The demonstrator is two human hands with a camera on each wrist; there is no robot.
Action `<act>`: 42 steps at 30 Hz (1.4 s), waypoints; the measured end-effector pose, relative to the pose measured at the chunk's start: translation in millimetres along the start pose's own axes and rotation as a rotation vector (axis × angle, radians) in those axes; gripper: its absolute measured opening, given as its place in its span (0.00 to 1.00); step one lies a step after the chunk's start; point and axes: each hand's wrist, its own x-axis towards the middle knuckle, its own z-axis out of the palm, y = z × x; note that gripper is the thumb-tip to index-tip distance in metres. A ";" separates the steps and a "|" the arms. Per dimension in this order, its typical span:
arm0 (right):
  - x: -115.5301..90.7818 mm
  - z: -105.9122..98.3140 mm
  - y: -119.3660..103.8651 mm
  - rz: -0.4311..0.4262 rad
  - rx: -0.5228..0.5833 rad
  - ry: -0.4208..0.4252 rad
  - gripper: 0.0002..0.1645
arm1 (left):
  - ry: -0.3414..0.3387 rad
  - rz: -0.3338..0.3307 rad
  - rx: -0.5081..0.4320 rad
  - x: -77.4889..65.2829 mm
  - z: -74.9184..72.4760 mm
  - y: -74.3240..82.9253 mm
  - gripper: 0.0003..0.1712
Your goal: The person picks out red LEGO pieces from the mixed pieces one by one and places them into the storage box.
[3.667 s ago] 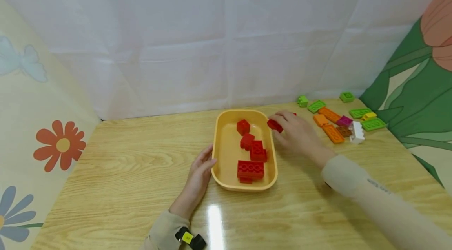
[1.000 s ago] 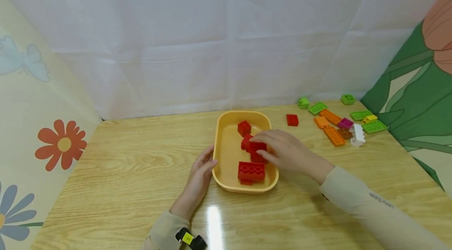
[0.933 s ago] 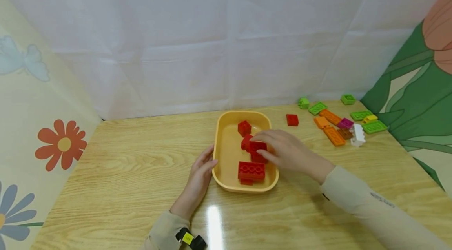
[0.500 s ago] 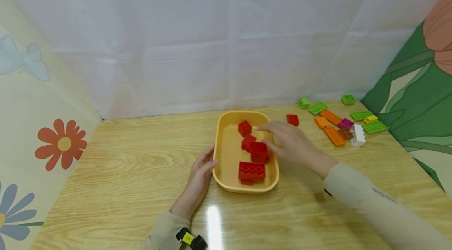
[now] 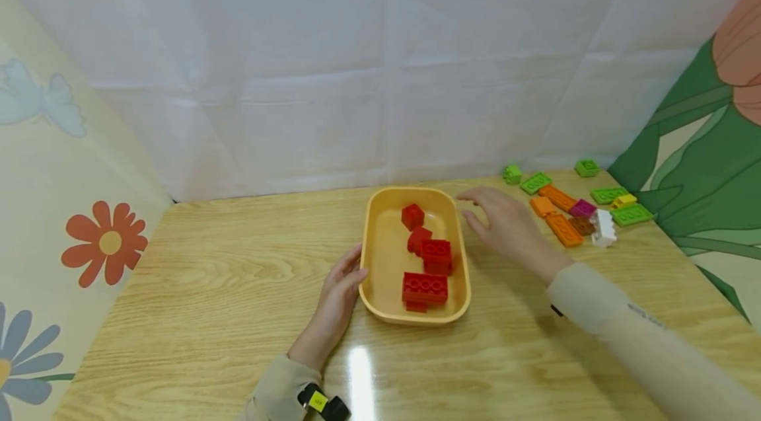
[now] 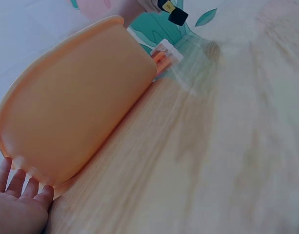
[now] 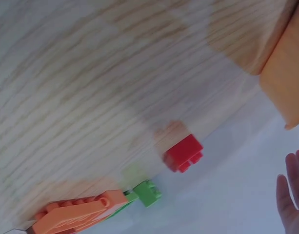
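A yellow-orange plastic tray (image 5: 376,305) stands on the table with several red toy bricks (image 5: 425,287) inside. My left hand (image 5: 335,295) holds the tray's left side, thumb at the rim; in the left wrist view its fingertips (image 6: 31,185) touch the outer wall. To the right of the tray, my right hand (image 5: 508,226) hovers with fingers spread and nothing in them. One loose red brick (image 7: 185,152) lies on the table in the right wrist view, apart from the right fingers (image 7: 283,197); the hand hides it in the head view.
At the back right lie several other toy bricks: green plates (image 5: 631,214), orange pieces (image 5: 563,229), a purple one (image 5: 582,208), a brown one (image 5: 582,225), a yellow one (image 5: 623,201) and a white one (image 5: 604,229). A white cloth (image 5: 285,77) hangs behind the table.
The right hand brought a red brick into the tray, let go, then moved back out to the right, over the loose red brick. The left hand has stayed at the tray.
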 end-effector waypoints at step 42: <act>-0.7 26.0 73.7 0.188 -0.170 -0.163 0.22 | 0.010 0.010 -0.016 0.3 1.1 -0.6 0.32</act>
